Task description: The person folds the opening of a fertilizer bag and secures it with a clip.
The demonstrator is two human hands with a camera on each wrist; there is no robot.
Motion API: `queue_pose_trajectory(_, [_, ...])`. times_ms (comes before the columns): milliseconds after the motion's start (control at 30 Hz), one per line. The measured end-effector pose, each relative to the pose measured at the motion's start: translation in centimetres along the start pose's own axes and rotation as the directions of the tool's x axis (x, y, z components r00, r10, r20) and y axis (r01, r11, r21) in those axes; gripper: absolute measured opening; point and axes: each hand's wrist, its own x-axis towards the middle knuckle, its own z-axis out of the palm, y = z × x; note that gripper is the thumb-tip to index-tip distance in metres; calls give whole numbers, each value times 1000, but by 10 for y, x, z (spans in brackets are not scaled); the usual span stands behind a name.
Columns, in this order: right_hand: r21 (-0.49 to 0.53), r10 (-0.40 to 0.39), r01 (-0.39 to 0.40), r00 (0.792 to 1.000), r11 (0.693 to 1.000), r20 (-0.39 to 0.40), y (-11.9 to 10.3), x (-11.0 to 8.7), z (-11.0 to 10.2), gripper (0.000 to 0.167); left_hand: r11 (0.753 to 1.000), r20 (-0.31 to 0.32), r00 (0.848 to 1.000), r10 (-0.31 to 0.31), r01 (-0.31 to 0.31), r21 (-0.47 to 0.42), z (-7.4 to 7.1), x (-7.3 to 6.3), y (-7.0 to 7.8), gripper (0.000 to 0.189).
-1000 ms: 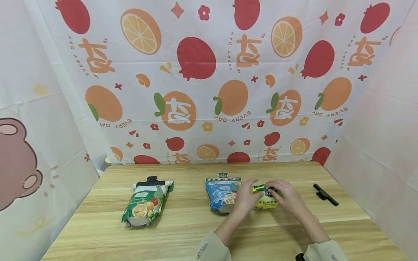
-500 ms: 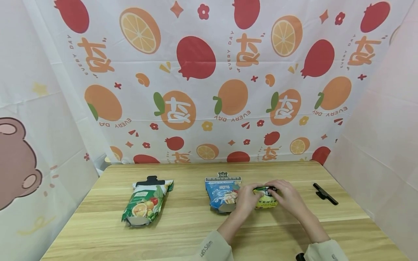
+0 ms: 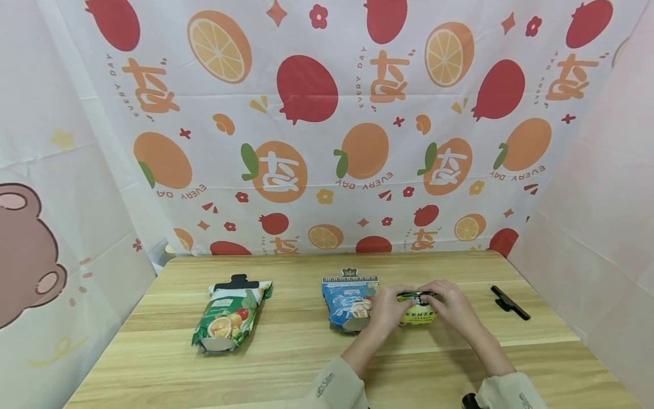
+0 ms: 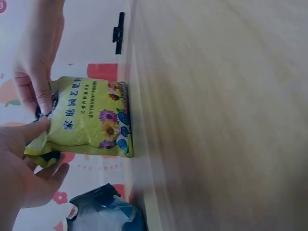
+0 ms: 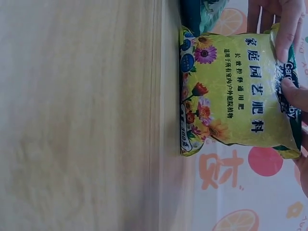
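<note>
A yellow fertilizer bag [image 5: 226, 91] with printed flowers stands upright on the table between both hands. My left hand [image 3: 389, 309] pinches one end of its top edge, thumb on the near face and fingers behind. At the other end, my right hand [image 3: 452, 304] pinches the same edge, its thumb on the dark green band. The top edge looks folded over in the head view. In the left wrist view the right hand [image 4: 36, 72] comes down from above onto the bag's top corner, while the left hand [image 4: 24, 168] holds the lower corner.
Close left of the yellow bag lies a blue bag [image 3: 344, 304] with a wide printed clip [image 3: 349, 279] across its top. A green bag [image 3: 227, 321] with a black clip [image 3: 237, 283] lies farther left. Another black clip [image 3: 510, 303] rests on the table [image 3: 286, 375] at the right.
The raised left index finger has come down onto the bag's top. The yellow-green flap that showed between the hands has folded down. The right hand has stayed nearly in place.
</note>
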Motion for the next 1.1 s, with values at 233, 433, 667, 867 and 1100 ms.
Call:
queue_pose_trajectory(233, [-8, -7, 6, 998, 1000, -67, 3, -1, 2, 27, 1000, -33, 999, 18, -18, -20, 5, 2, -4, 18])
queue_pose_trajectory(433, [-12, -12, 11, 994, 1000, -109, 6, -1, 6, 26, 999, -70, 997, 30, -32, -23, 6, 1, -4, 14])
queue_pose_trajectory(667, [-14, -48, 46, 987, 999, -151, 8, -2, 8, 31, 1000, -87, 996, 22, -21, 4, 7, 1, -4, 13])
queue_pose_trajectory(867, [51, 19, -16, 997, 999, -74, 5, -2, 3, 25, 1000, -77, 997, 2, -1, 9, 7, 0, -3, 11])
queue_pose_trajectory(1100, [104, 176, -191, 974, 976, 143, 8, -7, -10, 25, 1000, -65, 998, -24, 23, -20, 8, 0, -3, 11])
